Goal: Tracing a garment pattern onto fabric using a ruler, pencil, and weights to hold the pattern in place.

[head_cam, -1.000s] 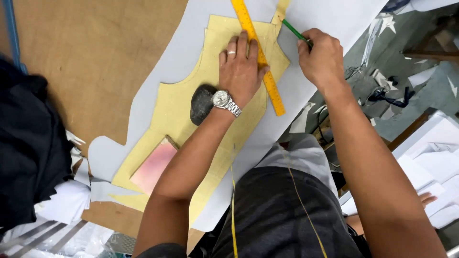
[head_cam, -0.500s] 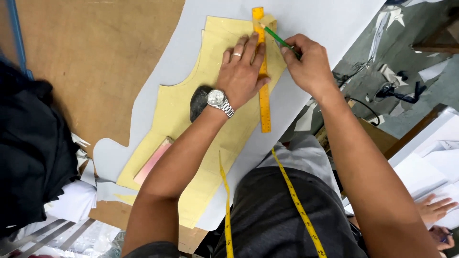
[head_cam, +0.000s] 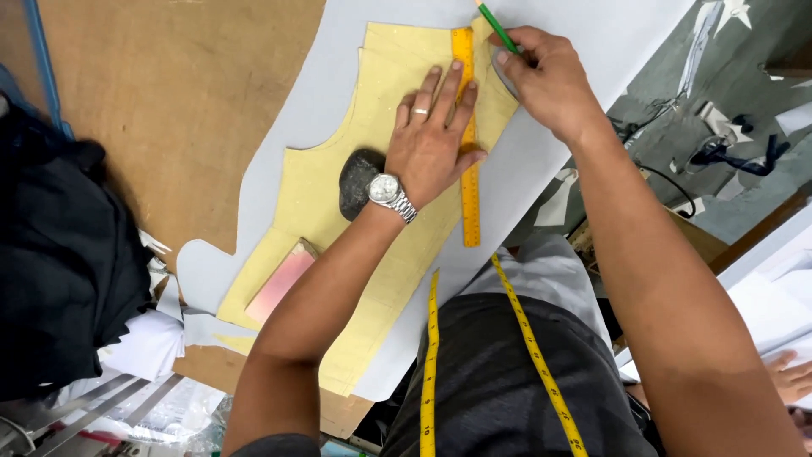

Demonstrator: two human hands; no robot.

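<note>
My left hand [head_cam: 436,140], with a ring and a silver wristwatch, lies flat with fingers spread on a yellow ruler [head_cam: 467,182] and presses it onto a pale yellow paper pattern [head_cam: 330,211]. The pattern rests on a sheet of light grey fabric [head_cam: 279,127] over a brown table [head_cam: 161,93]. My right hand [head_cam: 550,80] grips a green pencil [head_cam: 499,30] whose tip touches the pattern's upper right edge beside the ruler's top end. A dark stone weight [head_cam: 355,182] and a pink block [head_cam: 279,283] sit on the pattern.
A yellow tape measure [head_cam: 524,338] hangs around my neck over my dark apron. Dark cloth [head_cam: 59,262] is piled at the left, with white scraps and metal rods below it. Another person's hand [head_cam: 791,377] shows at the lower right. Paper scraps lie on the floor at right.
The ruler has swung from slanted to nearly upright along the pattern's right side. My left hand shifted with it, and my right hand stayed at the ruler's top end with the pencil.
</note>
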